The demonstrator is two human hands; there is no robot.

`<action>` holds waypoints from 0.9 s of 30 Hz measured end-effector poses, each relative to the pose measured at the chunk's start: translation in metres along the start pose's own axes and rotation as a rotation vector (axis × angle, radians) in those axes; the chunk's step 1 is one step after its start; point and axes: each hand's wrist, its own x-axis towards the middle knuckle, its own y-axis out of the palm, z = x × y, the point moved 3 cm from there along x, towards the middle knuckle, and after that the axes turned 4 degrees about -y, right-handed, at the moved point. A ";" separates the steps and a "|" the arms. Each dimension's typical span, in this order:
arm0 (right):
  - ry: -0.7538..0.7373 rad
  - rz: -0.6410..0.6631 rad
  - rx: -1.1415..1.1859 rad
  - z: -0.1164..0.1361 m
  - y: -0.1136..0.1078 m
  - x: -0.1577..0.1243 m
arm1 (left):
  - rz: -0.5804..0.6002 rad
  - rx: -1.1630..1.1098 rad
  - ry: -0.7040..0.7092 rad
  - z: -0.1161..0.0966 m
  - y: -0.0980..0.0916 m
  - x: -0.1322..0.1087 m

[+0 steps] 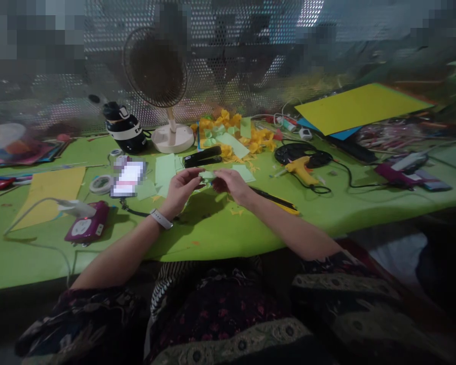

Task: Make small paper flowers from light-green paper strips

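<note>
Paper scrap [207, 175]: small, pale green, held just above the middle of the table, between both hands.
Left hand [183, 188]: fingers pinched shut on the scrap's left end.
Right hand [232, 183]: pinched its right end, probably to keep it flat.
Nearby: green cuttings [165, 170] and a stapler [202, 156] just beyond; a glue gun [302, 170] to the right.
Surface: green table [220, 228], crowded.
Room: dim, with a fan [157, 68] at the far edge.

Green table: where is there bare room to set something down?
Bare cloth lies along the near edge of the table, just below the left hand and right hand, which pinch a pale green paper piece. Another patch lies right of the yellow glue gun. Crowded: around the fan, stapler and yellow paper scraps.
</note>
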 end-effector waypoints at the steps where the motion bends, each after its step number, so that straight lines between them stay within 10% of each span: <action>1: 0.001 0.003 -0.008 -0.001 0.000 0.000 | -0.014 0.018 0.004 0.001 -0.001 0.001; 15: -0.187 0.017 -0.211 0.002 -0.007 0.002 | -0.082 0.189 0.031 0.013 -0.011 0.014; 27: -0.507 -0.036 -0.728 -0.002 -0.006 0.001 | -0.027 0.812 0.373 -0.002 -0.015 0.008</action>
